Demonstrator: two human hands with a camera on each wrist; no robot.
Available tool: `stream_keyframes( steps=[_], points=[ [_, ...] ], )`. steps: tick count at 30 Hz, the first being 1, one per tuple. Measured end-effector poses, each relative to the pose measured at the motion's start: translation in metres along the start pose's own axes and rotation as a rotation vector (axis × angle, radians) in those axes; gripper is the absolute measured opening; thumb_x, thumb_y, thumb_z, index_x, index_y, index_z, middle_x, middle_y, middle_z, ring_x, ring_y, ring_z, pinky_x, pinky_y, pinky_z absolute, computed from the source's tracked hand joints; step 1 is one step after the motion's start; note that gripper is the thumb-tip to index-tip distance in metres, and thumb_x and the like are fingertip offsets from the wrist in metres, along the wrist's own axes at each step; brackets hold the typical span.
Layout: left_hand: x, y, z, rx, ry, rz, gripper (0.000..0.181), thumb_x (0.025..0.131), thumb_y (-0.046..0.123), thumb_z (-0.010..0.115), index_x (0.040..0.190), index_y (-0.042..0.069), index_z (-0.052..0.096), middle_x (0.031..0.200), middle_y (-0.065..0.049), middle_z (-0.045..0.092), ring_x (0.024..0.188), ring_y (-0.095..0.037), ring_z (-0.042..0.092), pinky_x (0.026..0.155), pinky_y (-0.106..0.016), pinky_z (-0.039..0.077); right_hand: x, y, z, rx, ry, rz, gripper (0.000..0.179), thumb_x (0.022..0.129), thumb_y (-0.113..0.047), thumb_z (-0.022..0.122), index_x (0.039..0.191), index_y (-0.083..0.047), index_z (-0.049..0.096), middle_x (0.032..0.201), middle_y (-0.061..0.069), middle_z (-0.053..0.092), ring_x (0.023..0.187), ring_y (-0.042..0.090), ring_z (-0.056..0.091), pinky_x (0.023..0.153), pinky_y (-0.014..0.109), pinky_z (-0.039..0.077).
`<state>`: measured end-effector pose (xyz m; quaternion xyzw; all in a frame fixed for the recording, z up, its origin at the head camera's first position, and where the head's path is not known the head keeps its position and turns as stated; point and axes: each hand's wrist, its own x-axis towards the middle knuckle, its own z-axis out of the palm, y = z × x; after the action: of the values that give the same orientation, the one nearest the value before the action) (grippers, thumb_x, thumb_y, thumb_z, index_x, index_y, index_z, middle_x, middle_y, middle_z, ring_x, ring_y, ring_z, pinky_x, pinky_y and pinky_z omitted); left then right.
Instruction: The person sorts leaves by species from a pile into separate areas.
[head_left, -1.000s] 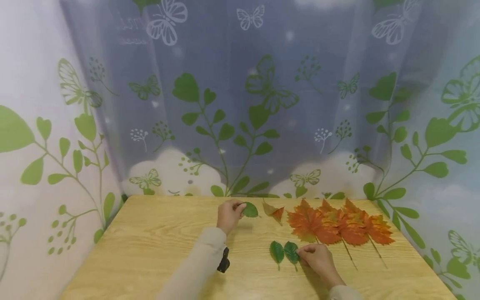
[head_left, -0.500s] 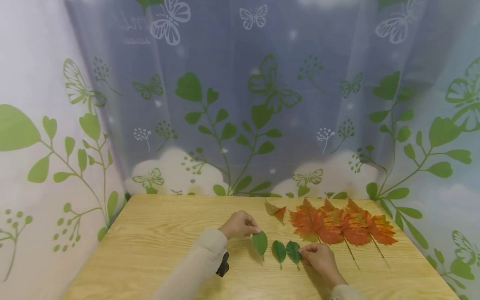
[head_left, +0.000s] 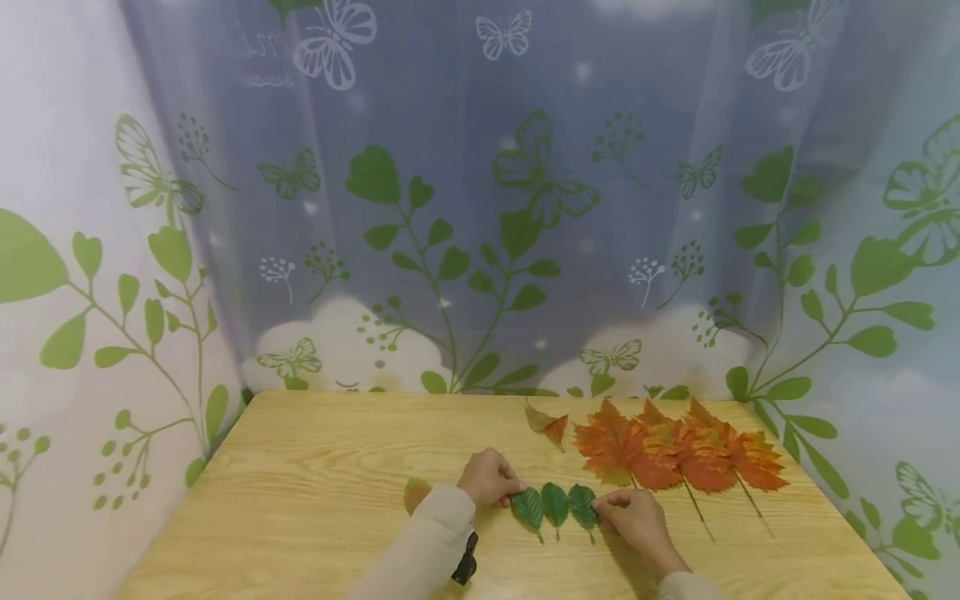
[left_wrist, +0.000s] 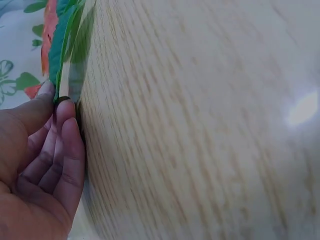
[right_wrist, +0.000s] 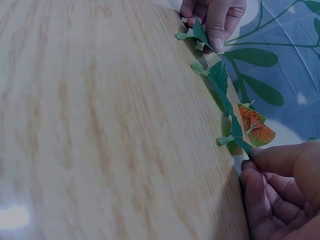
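Observation:
Three green artificial leaves stand in a row on the wooden table, stems toward the front edge in the head view. My left hand [head_left: 487, 477] pinches the upper edge of the left leaf [head_left: 528, 508] between thumb and fingertips; the left wrist view shows that leaf [left_wrist: 61, 50] edge-on above the thumb. Untouched in the middle is a second leaf [head_left: 554, 503]. The thumb and index finger of my right hand [head_left: 637, 518] pinch the side of the right leaf [head_left: 582, 504]. In the right wrist view all three lie nearly in line, low over the tabletop.
Several orange maple leaves [head_left: 607, 437] with thin stems overlap at the table's [head_left: 315, 450] back right. A small brown-and-orange leaf [head_left: 547, 423] lies left of them. Another orange-green leaf [head_left: 415, 493] shows partly behind the left sleeve. A printed curtain [head_left: 450, 250] hangs behind the table.
My left hand has carried its green leaf from the back toward the front and right, turning it stem-down beside the other two. An orange-green leaf has come into view by the left sleeve.

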<state>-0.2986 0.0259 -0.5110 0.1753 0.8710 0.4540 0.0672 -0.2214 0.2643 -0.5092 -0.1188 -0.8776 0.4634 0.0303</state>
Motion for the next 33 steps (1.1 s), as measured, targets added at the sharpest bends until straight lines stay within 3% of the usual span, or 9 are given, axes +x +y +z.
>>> stream_keyframes(
  steps=[6,10,13,17,20,24,28,31,33],
  points=[
    [0.002,-0.003,0.001,-0.049,0.043,-0.039,0.015,0.079,0.017,0.079,0.072,0.004,0.073,0.052,-0.001,0.062,0.042,-0.008,0.056,0.043,-0.02,0.046,-0.001,-0.001,0.001,0.008,-0.002,0.006,0.014,0.083,-0.015,0.073,0.083,0.0,0.072,0.075,0.001,0.069,0.063,0.014,0.061,0.058,0.029,0.048],
    [0.0,-0.003,-0.001,-0.125,0.026,-0.08,0.019,0.077,0.014,0.08,0.084,-0.001,0.072,0.063,-0.004,0.066,0.05,-0.011,0.062,0.05,-0.023,0.052,-0.001,-0.001,0.0,0.015,-0.005,0.011,0.014,0.084,-0.014,0.072,0.083,0.0,0.072,0.075,0.001,0.069,0.063,0.014,0.062,0.058,0.029,0.049],
    [-0.005,0.001,-0.006,-0.13,0.018,-0.069,0.025,0.076,0.01,0.08,0.092,-0.005,0.07,0.073,-0.008,0.068,0.059,-0.016,0.066,0.056,-0.026,0.054,-0.001,-0.001,0.0,0.009,-0.005,0.009,0.014,0.084,-0.015,0.072,0.083,-0.001,0.073,0.074,0.002,0.069,0.063,0.014,0.062,0.057,0.029,0.049],
    [-0.018,0.01,-0.013,-0.049,0.021,-0.001,0.026,0.078,0.008,0.078,0.098,-0.006,0.068,0.087,-0.013,0.069,0.077,-0.024,0.067,0.067,-0.034,0.055,0.0,0.0,0.001,-0.005,-0.008,0.008,0.015,0.084,-0.016,0.072,0.084,-0.001,0.073,0.073,0.001,0.069,0.063,0.014,0.061,0.058,0.029,0.048],
    [-0.029,0.016,-0.016,0.006,-0.01,0.044,0.027,0.082,0.009,0.075,0.104,-0.005,0.068,0.1,-0.017,0.068,0.089,-0.029,0.065,0.075,-0.041,0.055,0.0,0.0,0.001,-0.005,-0.008,0.013,0.015,0.084,-0.017,0.072,0.083,-0.001,0.073,0.072,0.001,0.068,0.063,0.014,0.061,0.058,0.029,0.048],
    [-0.042,0.018,-0.015,0.167,-0.107,0.149,0.031,0.086,0.016,0.071,0.113,0.0,0.067,0.118,-0.014,0.064,0.108,-0.031,0.061,0.088,-0.042,0.052,-0.001,0.0,0.001,0.002,-0.007,0.015,0.015,0.084,-0.016,0.072,0.082,-0.001,0.072,0.073,0.001,0.068,0.063,0.013,0.061,0.058,0.029,0.047],
    [-0.056,0.018,-0.014,0.412,-0.219,0.308,0.043,0.091,0.028,0.066,0.126,0.004,0.061,0.134,-0.01,0.055,0.125,-0.029,0.049,0.099,-0.042,0.045,-0.001,-0.001,0.001,0.002,-0.005,0.009,0.015,0.084,-0.016,0.072,0.083,-0.001,0.073,0.074,0.001,0.069,0.063,0.013,0.061,0.057,0.029,0.047],
    [-0.066,0.017,-0.014,0.505,-0.306,0.335,0.056,0.092,0.04,0.061,0.138,0.01,0.051,0.146,-0.01,0.044,0.134,-0.034,0.039,0.102,-0.049,0.041,-0.001,-0.001,0.002,-0.003,-0.002,0.003,0.015,0.084,-0.016,0.072,0.083,-0.001,0.073,0.074,0.001,0.069,0.063,0.013,0.062,0.058,0.029,0.047],
    [-0.071,0.016,-0.014,0.532,-0.345,0.313,0.062,0.092,0.046,0.059,0.144,0.015,0.044,0.151,-0.009,0.037,0.137,-0.037,0.032,0.103,-0.054,0.039,-0.001,0.0,0.002,-0.01,0.0,-0.002,0.015,0.084,-0.016,0.072,0.083,-0.001,0.073,0.073,0.001,0.069,0.063,0.013,0.062,0.058,0.029,0.047]
  ],
)
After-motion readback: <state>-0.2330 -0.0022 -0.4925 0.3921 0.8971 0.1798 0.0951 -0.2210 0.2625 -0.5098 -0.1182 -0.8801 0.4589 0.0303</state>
